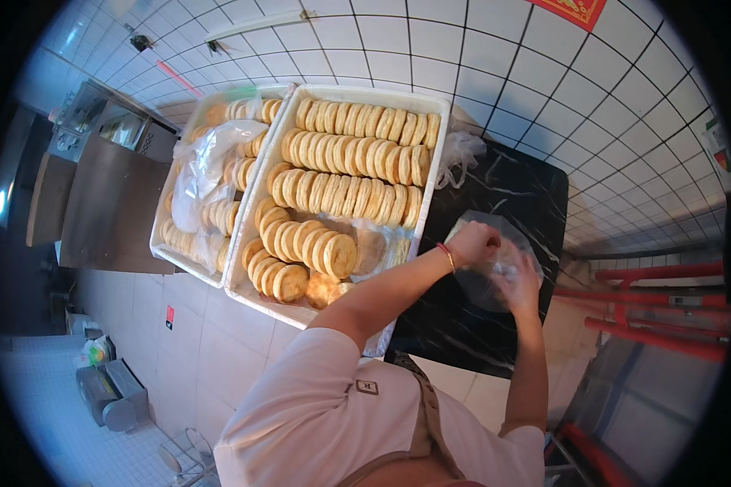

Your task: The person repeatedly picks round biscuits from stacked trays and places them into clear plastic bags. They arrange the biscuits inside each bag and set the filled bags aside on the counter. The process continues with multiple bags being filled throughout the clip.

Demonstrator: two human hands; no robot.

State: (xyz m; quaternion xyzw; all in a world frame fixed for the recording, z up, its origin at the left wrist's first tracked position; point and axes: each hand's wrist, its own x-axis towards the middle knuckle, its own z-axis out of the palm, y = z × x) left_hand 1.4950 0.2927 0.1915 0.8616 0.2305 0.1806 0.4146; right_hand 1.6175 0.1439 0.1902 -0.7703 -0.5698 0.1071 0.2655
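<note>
- Both my hands on one clear plastic bag [486, 268], flat on the black marble table [512, 195].
- Left hand [471, 242]: fingers curled, pinching the bag's upper-left edge.
- Right hand [516, 280]: fingers partly closed, gripping the bag's right side.
- Two white trays left of the table, side by side.
- Near tray [256, 296], touching the table: four rows of round golden flatbreads [357, 122], on edge.
- Far tray [164, 247]: more flatbreads under loose plastic wrap [203, 166]; count unreadable.

top: pale pink short-sleeved shirt, small square chest badge | apron: tan straps | left wrist: thin red-orange bracelet [447, 256]
</note>
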